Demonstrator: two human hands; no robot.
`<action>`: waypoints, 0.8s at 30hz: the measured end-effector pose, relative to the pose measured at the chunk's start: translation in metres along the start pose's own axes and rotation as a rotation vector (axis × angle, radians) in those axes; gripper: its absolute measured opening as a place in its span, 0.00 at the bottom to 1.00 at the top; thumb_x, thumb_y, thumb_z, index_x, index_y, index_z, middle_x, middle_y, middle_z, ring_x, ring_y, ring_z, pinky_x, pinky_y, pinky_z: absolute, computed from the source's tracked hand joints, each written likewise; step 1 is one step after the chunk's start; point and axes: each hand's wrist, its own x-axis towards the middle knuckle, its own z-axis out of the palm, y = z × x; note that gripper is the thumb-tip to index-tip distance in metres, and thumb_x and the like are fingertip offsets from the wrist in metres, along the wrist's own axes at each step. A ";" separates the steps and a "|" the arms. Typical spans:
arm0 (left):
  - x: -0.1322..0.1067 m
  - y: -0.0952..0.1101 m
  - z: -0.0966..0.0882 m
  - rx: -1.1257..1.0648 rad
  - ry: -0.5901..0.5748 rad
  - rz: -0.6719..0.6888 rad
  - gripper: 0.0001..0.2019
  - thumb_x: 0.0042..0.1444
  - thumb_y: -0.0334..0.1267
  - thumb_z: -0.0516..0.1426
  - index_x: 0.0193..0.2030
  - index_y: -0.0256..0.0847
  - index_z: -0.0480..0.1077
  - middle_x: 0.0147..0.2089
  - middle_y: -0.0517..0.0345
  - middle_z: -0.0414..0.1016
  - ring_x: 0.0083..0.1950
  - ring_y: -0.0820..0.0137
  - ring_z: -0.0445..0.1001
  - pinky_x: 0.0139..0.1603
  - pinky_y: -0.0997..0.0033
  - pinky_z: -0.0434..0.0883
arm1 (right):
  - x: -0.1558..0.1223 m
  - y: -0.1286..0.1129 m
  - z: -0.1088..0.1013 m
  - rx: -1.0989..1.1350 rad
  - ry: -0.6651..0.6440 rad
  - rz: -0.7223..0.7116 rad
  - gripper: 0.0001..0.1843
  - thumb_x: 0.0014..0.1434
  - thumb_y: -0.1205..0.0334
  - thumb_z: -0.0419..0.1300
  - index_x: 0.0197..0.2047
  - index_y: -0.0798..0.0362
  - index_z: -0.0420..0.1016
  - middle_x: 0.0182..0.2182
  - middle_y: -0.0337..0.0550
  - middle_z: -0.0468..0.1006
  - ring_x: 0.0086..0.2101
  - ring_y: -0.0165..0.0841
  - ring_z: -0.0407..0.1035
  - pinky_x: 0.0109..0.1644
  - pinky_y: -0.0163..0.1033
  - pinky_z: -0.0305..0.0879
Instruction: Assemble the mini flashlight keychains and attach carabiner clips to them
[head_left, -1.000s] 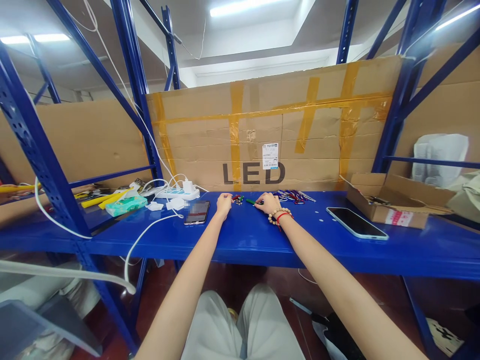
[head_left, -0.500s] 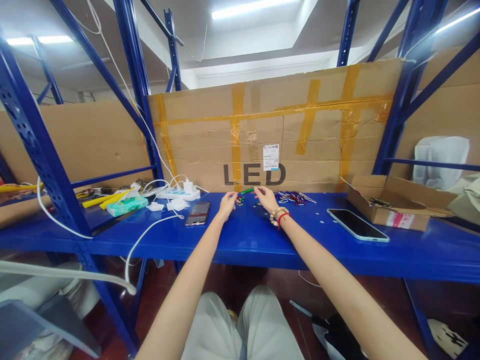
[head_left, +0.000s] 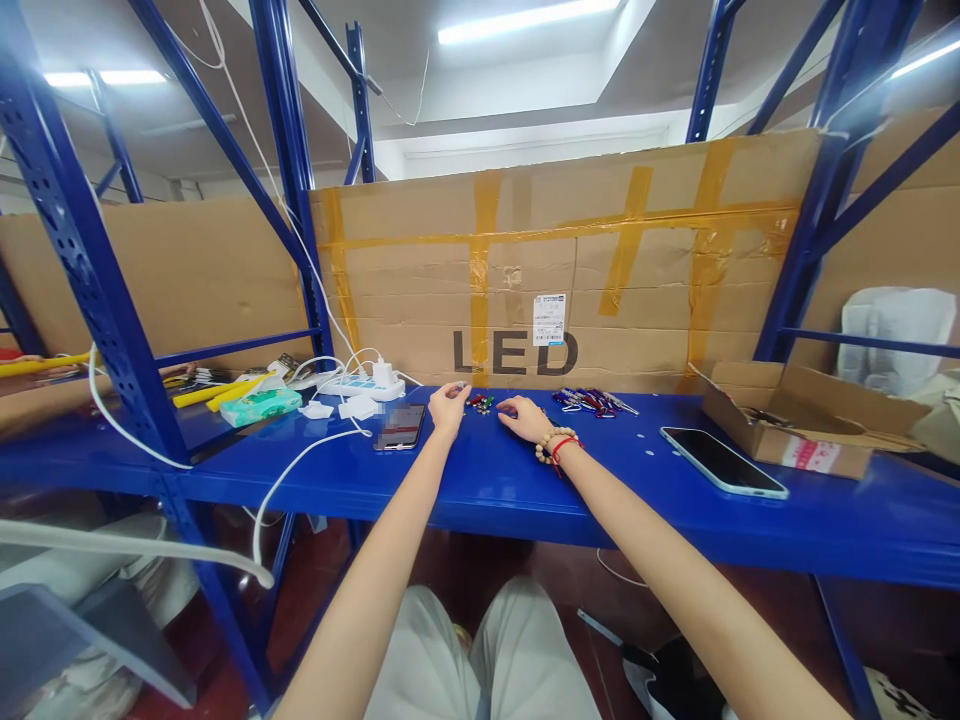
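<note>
My left hand (head_left: 448,407) is closed above the blue shelf, its fingertips pinched near a tiny item too small to name. Just right of those fingertips lies a small pile of red, green and metallic pieces (head_left: 480,404). On the other side of that pile, my right hand (head_left: 525,418) rests low over the shelf, palm down, fingers loosely bent and pointing left; I see nothing in it. Beads and a red cord circle the right wrist. Beyond the right hand is a heap of colourful metal clips (head_left: 595,402), seemingly carabiners.
A dark phone (head_left: 401,427) lies left of my left hand; a power strip (head_left: 360,385) with white cables sits behind it. To the right are a light-blue-edged phone (head_left: 724,462) and an open cardboard box (head_left: 795,440). Taped cardboard (head_left: 420,280) stands behind the blue shelf (head_left: 480,490).
The green piece held between both hands is no longer visible. My right hand has dropped lower, and my hands have moved slightly apart. The view has shifted a little.
</note>
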 end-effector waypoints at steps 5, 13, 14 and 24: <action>0.003 -0.004 -0.003 0.049 0.109 0.015 0.09 0.58 0.39 0.55 0.42 0.36 0.70 0.45 0.53 0.72 0.47 0.67 0.70 0.50 0.58 0.68 | -0.001 -0.011 0.006 -0.167 -0.087 -0.061 0.18 0.60 0.57 0.52 0.52 0.50 0.70 0.54 0.49 0.68 0.54 0.43 0.58 0.54 0.52 0.54; 0.005 -0.010 0.002 0.047 0.117 -0.003 0.10 0.60 0.40 0.53 0.43 0.37 0.69 0.46 0.52 0.71 0.46 0.68 0.71 0.48 0.60 0.69 | 0.006 -0.018 0.012 -0.248 -0.199 -0.169 0.22 0.63 0.56 0.45 0.59 0.47 0.62 0.54 0.47 0.69 0.55 0.40 0.59 0.56 0.49 0.51; 0.005 -0.010 0.002 0.045 0.120 -0.010 0.11 0.60 0.40 0.52 0.44 0.37 0.69 0.46 0.52 0.71 0.46 0.68 0.71 0.48 0.60 0.69 | 0.006 -0.019 0.012 -0.251 -0.196 -0.181 0.22 0.63 0.57 0.45 0.59 0.47 0.62 0.54 0.46 0.69 0.55 0.39 0.59 0.56 0.49 0.50; 0.002 -0.009 0.004 0.042 -0.051 0.026 0.11 0.59 0.40 0.53 0.44 0.36 0.69 0.46 0.52 0.71 0.45 0.68 0.71 0.46 0.60 0.70 | 0.003 -0.022 0.005 -0.243 -0.117 -0.208 0.16 0.60 0.63 0.52 0.52 0.48 0.69 0.43 0.43 0.78 0.48 0.37 0.65 0.51 0.43 0.54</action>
